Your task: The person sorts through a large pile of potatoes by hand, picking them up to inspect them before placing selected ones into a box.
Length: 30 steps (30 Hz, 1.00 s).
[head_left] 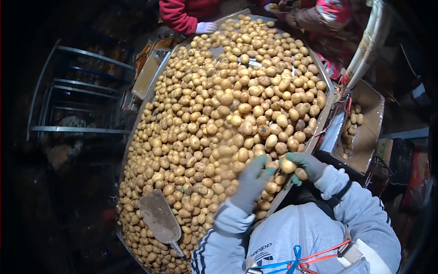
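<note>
While the right hand (310, 165) pinches a pale potato (288, 165) right of and below centre, the left hand (252, 183) stands just beside it, thumb and fingers parted, over the potato heap (182, 118). At lower left, a scoop (159, 217) lies on the heap, obstructing potatoes beneath. Right of frame, an open carton (368, 114) holds potatoes. At top, a co-worker's gloved hand (206, 27) adjoins the heap; left, a metal rack (82, 129) stands.
</note>
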### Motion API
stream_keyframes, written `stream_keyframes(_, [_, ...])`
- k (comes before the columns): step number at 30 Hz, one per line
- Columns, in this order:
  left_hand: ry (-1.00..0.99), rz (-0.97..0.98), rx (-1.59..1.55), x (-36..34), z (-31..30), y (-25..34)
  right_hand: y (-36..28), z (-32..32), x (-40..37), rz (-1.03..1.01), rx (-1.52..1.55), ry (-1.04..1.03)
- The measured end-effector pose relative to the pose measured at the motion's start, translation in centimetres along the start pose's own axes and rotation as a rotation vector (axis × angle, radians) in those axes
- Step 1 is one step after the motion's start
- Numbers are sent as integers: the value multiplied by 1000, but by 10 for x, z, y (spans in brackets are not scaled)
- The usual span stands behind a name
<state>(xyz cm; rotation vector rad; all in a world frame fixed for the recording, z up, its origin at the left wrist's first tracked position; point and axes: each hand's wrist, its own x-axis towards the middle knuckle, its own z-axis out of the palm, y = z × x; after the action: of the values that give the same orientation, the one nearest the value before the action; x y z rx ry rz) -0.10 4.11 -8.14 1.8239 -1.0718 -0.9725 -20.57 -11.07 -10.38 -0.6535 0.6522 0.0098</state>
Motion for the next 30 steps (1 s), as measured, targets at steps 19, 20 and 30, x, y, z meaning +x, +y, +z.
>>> stream_keyframes(19, [240, -28, 364, 38, -17, -24, -69, -8, 31, -330, -552, 239])
stream_keyframes(20, [286, -40, 400, 25, -22, -28, -58, 16, 46, -301, -570, 118])
stream_keyframes(30, [505, -477, 858, -96, -105, -66, 58, 112, 79, 67, -1012, -634])
